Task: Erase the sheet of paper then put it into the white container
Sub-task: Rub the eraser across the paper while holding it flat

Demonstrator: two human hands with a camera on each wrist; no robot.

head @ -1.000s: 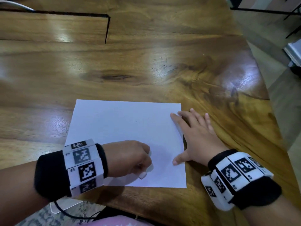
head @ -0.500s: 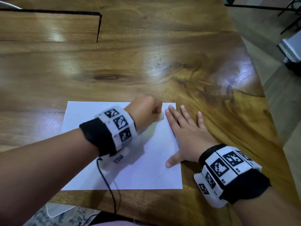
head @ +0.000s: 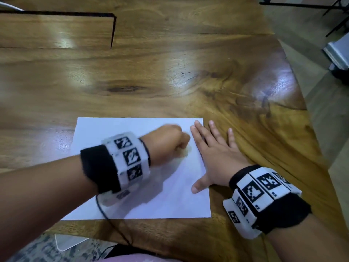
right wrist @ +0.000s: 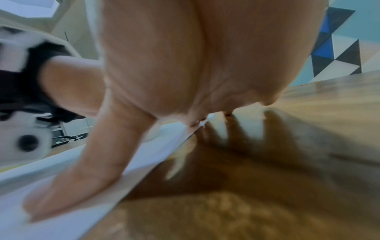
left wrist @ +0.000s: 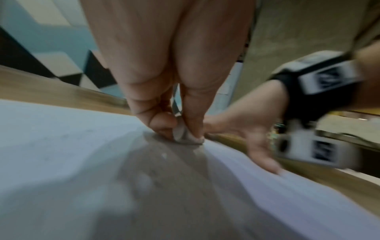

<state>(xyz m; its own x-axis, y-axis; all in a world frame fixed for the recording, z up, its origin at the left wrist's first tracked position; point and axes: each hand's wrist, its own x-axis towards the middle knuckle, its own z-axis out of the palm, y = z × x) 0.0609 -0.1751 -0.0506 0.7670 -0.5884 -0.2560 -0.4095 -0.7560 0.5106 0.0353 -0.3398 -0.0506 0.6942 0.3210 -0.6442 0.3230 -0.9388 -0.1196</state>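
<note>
A white sheet of paper (head: 132,133) lies flat on the wooden table (head: 170,72) near its front edge. My left hand (head: 170,142) is curled over the sheet's upper right part and pinches a small pale eraser (left wrist: 183,134) whose tip presses on the paper (left wrist: 61,146). My right hand (head: 213,157) lies flat with fingers spread, its thumb and first finger on the sheet's right edge (right wrist: 144,162), the other fingers on the wood. The white container is not in view.
The table's right edge curves away to the floor (head: 330,129). A dark line marks a rectangular panel (head: 56,31) at the table's far left. A white object (head: 68,242) shows below the front edge.
My left hand moved from the sheet's lower middle up to its upper right part a second ago, then drew slightly back toward me. The right hand stays flat on the edge.
</note>
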